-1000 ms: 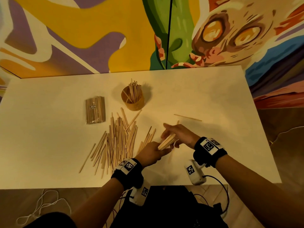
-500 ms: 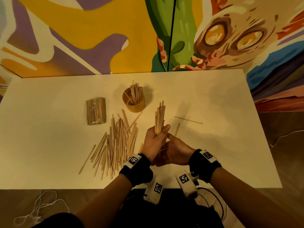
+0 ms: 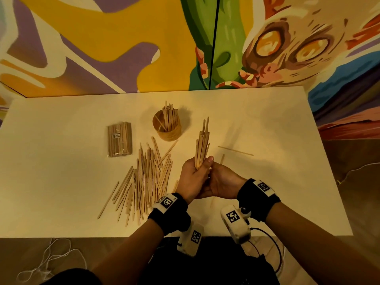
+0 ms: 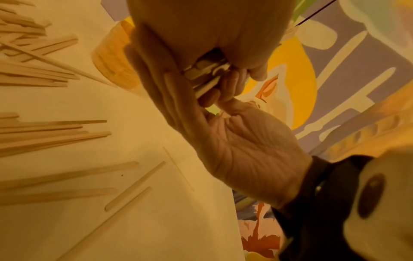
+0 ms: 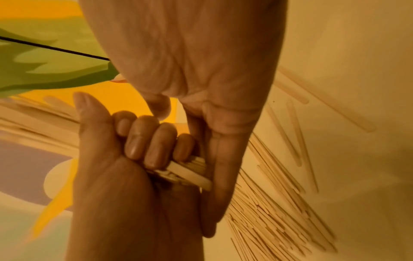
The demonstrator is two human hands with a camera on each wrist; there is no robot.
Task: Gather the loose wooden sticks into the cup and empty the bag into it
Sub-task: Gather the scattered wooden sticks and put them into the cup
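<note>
A bundle of flat pale wooden sticks (image 3: 202,146) is held upright in the left hand (image 3: 193,177), whose fingers are curled round its lower part, just right of the round tan woven cup (image 3: 167,129) and nearer the person. The right hand (image 3: 223,183) is laid with straight fingers against the bundle's lower end; that contact is shown only in the wrist views, where the stick ends (image 5: 190,174) are seen pressed against its fingers (image 4: 178,91). Several sticks already stand in the cup. A clear plastic bag of sticks (image 3: 119,139) lies flat to the left of the cup, with a small white label that cannot be read. A loose heap of sticks (image 3: 146,179) is spread in front of the cup, and two single sticks (image 3: 235,150) lie to its right, all on the white table (image 3: 61,171). Black wristbands with square black-and-white coded tags (image 3: 167,202) are worn on both wrists.
</note>
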